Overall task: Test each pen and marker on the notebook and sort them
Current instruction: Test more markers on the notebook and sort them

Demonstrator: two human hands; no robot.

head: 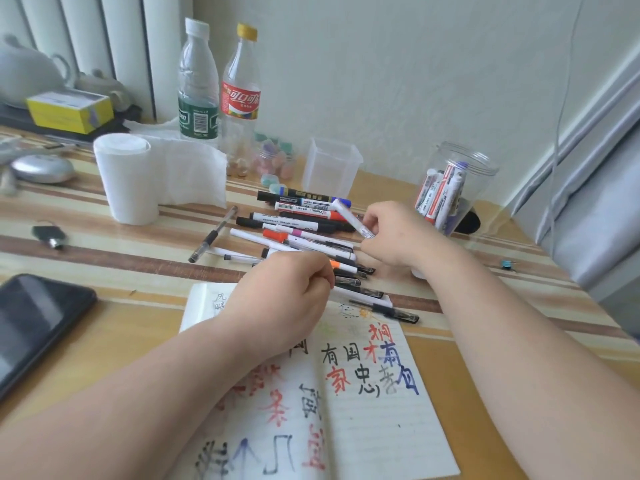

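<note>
**White marker held in the right hand above the pile**

The right hand pinches a white marker near its lower end, fingers curled round the barrel. The marker slants up and away to the left of the grip, its free end over the far side of the pile of pens. That pile lies on the table just left of and below the grip, with about 15 loose pens and markers spread in it.

The left hand is curled into a loose fist at the near edge of the pile, below and left of the right hand. An orange-tipped pen sits right against its knuckles; whether the fingers hold it cannot be told.

The open notebook, covered in red, black and blue characters, lies under the left wrist, nearer the person than both hands. To the right of the grip and just beyond it stands a clear jar holding several sorted markers.
</note>
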